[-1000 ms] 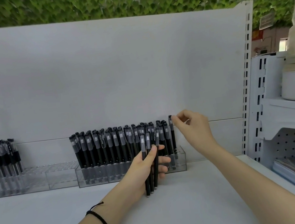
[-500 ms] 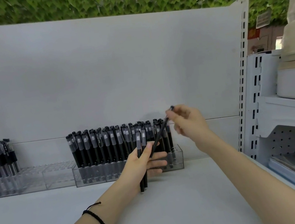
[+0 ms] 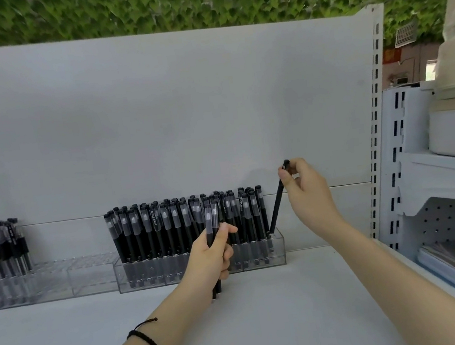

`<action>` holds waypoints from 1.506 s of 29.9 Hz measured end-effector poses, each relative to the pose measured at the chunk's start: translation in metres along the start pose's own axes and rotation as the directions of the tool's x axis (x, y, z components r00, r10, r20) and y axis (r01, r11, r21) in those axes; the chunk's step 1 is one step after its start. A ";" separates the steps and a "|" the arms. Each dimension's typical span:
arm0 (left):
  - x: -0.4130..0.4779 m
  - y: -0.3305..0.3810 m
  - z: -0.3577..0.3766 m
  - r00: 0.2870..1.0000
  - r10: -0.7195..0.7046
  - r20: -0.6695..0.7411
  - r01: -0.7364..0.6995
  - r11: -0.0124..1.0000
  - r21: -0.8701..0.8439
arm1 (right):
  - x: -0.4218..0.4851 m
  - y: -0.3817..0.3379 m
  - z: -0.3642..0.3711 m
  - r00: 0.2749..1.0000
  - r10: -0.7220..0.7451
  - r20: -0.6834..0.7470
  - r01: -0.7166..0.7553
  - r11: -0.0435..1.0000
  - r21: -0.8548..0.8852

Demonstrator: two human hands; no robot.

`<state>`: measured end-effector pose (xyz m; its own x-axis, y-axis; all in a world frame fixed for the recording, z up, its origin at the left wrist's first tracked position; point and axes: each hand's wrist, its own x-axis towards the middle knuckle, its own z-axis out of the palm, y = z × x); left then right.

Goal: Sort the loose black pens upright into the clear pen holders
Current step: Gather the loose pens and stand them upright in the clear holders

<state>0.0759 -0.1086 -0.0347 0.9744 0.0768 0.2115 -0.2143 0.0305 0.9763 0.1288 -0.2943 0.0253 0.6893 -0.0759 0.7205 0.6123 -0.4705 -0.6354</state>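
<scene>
The right hand (image 3: 307,190) pinched the top end of one pen (image 3: 278,198) between thumb and curled fingers, above and just right of the holder (image 3: 278,250). From that grip the pen slanted down and to the left, its lower tip set inside the holder's right end, just beside the last pen of the upright row (image 3: 169,224). How deep the tip sat could not be told. The hand itself stayed apart from the holder.

The left hand (image 3: 210,258) was in front of the holder's middle, fingers wrapped around a small bundle (image 3: 211,218) of pens, two as far as could be seen. They were held nearly upright, with their pale caps rising in front of the row and their lower ends poking out below the fist. A dark bracelet (image 3: 151,344) circled that wrist.

The row filled the holder from its left end almost to the right. Left of the holder, touching or nearly so, a second holder (image 3: 60,279) carried more pens only at its far end. Both stood on a white shelf (image 3: 271,327) against a white panel (image 3: 155,124). A white rack (image 3: 429,202) stood well to the holder's right.
</scene>
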 end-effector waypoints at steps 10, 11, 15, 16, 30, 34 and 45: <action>-0.001 -0.001 0.000 1.000 -0.009 0.003 0.009 1.000 0.017 | -0.007 0.010 0.011 0.986 0.096 0.138 -0.099 0.995 0.021; -0.001 0.000 0.000 1.000 -0.011 0.003 0.011 1.000 0.018 | -0.007 0.011 0.011 0.979 0.118 0.165 -0.125 0.992 0.032; -0.001 0.002 0.000 0.999 -0.041 0.016 0.040 0.999 0.031 | -0.008 0.014 0.015 0.966 0.169 0.193 -0.177 0.984 0.023; 0.000 0.003 0.001 0.998 -0.062 0.021 0.062 0.998 0.021 | -0.009 0.014 0.015 0.974 0.152 0.167 -0.151 0.988 -0.020; -0.004 0.009 0.003 0.979 0.109 0.173 -0.082 0.985 -0.152 | -0.023 -0.030 0.016 0.925 0.047 0.378 -0.142 0.963 0.228; -0.006 0.012 0.005 0.991 0.073 0.117 -0.064 0.995 -0.076 | -0.020 -0.036 0.010 0.908 0.172 0.383 -0.335 0.846 0.416; 0.000 0.006 -0.008 0.964 0.184 -0.191 -0.154 0.974 0.164 | 0.001 -0.009 -0.007 0.992 0.105 -0.065 -0.092 0.980 0.178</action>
<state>0.0742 -0.1009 -0.0288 0.8871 0.2696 0.3747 -0.3472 -0.1452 0.9265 0.1210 -0.2960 0.0333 0.7234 -0.1817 0.6660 0.6050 -0.2978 -0.7384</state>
